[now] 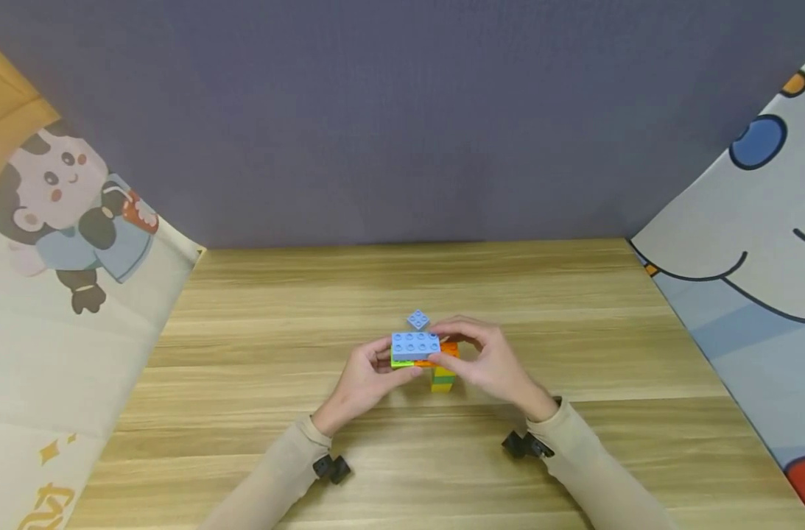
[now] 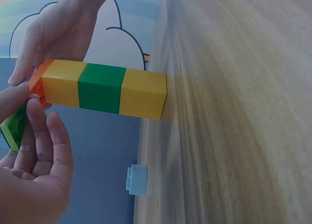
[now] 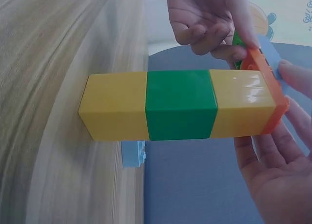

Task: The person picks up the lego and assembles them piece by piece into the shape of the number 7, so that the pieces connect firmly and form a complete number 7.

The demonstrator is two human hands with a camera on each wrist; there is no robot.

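Note:
A tower of yellow and green blocks stands upright on the table, yellow at top and bottom with green between. An orange brick lies across its top and sticks out leftward. Next to it, a lime-green brick hangs out past the tower; my left hand pinches it between thumb and fingers. Over the orange and lime-green bricks is a light blue eight-stud brick. My right hand grips this blue brick at its right end, thumb in front and fingers behind.
A small light blue four-stud brick sits on the wooden table just behind the tower. A grey-blue partition rises at the table's back edge, with printed cartoon panels on the left and right.

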